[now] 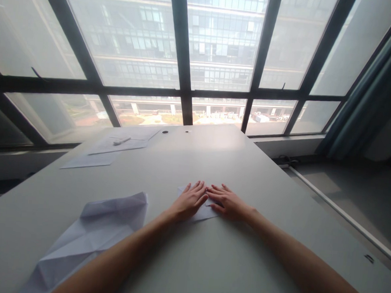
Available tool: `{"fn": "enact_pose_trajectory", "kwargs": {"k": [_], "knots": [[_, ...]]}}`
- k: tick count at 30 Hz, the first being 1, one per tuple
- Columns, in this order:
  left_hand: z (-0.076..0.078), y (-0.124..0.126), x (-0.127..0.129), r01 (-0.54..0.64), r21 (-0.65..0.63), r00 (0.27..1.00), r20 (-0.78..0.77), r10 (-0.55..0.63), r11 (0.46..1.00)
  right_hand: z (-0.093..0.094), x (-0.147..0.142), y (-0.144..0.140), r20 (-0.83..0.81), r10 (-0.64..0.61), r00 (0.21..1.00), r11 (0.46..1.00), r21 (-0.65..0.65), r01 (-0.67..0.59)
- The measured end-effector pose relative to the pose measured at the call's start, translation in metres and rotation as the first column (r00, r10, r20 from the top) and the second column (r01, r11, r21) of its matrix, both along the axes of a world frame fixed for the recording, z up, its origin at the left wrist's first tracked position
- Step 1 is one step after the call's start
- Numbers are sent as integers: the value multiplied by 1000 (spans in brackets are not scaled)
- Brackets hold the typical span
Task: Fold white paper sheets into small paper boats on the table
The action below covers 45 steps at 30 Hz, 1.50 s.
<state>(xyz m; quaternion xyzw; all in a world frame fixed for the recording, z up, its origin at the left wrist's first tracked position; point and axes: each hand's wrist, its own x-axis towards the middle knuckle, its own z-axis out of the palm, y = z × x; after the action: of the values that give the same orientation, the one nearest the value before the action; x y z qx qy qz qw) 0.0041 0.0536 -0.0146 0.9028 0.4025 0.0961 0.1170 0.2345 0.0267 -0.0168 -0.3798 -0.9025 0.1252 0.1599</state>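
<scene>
Both my hands lie flat, side by side, on a small folded piece of white paper [206, 212] in the middle of the grey table [214, 165]. My left hand [189, 202] presses its left part with fingers stretched out. My right hand [227, 202] covers its right part, the fingertips of both hands almost touching. Most of the small paper is hidden under the hands.
A larger creased white paper [90, 237] lies at the near left, partly under my left forearm. Flat sheets [91, 160] and a white pen [121, 140] rest at the far left of the table. Big windows stand behind the table; a curtain [370, 104] hangs at right.
</scene>
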Motion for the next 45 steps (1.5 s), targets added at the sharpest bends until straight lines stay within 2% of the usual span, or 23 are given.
{"fn": "enact_pose_trajectory", "kwargs": {"k": [6, 12, 19, 23, 29, 45], "knots": [[0, 2, 1, -162, 92, 984, 85, 154, 983, 3, 1, -1, 31, -53, 998, 998, 27, 53], [-2, 1, 0, -233, 126, 972, 50, 228, 964, 5, 13, 6, 43, -140, 989, 989, 51, 138], [-8, 2, 2, -345, 150, 937, -7, 350, 927, 4, 15, 8, 6, -186, 982, 980, 78, 185], [-9, 2, 2, -359, 149, 931, -18, 366, 921, -1, 13, 7, -40, -196, 980, 977, 75, 199], [-8, 2, 3, -361, 146, 929, -25, 368, 921, -6, 14, 11, -65, -94, 993, 994, 57, 98], [-6, 2, 5, -376, 161, 922, -35, 386, 912, -9, 15, 13, -97, -97, 991, 993, 52, 103]]}}
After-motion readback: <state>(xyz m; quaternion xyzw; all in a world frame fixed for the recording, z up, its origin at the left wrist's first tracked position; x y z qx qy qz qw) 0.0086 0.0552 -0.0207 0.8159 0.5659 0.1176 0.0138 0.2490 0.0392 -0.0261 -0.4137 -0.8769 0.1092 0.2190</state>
